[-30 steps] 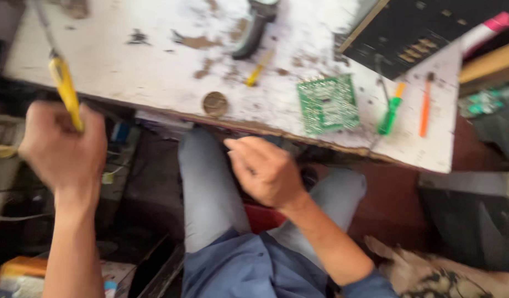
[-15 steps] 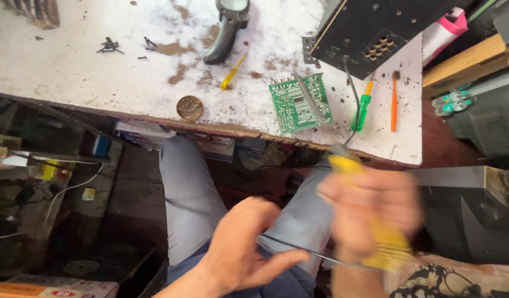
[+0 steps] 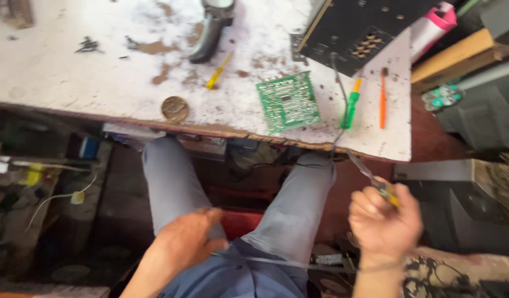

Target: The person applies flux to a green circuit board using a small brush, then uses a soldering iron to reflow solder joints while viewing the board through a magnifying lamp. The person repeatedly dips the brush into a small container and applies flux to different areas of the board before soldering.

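Right hand (image 3: 384,221): raised beside the right knee, below the table edge; the fingers are curled into a closed fist around a yellow-handled screwdriver (image 3: 376,179).
Screwdriver: held in the right fist, with only a little of the yellow handle seen above the knuckles; the metal shaft is tilted up and to the left toward the underside of the table edge.
Left hand (image 3: 185,243): rested low on the left thigh against the grey trousers (image 3: 171,182); the fingers are loosely bent and part open. A thin cord (image 3: 276,262) is seen running from under the fingertips across the lap toward the right wrist; whether it is pinched cannot be told.
Table (image 3: 61,72): a worn white top with brown patches, placed above the knees.
Circuit board (image 3: 287,102): green, laid flat near the front edge of the table.
Green-handled screwdriver (image 3: 351,107): laid just right of the board, with an orange-handled one (image 3: 382,99) beside it.
Small yellow tool (image 3: 217,72): laid left of the board.
Round brass-coloured disc (image 3: 175,108): placed at the front edge.
Black perforated casing (image 3: 359,30): set at the far right of the table.
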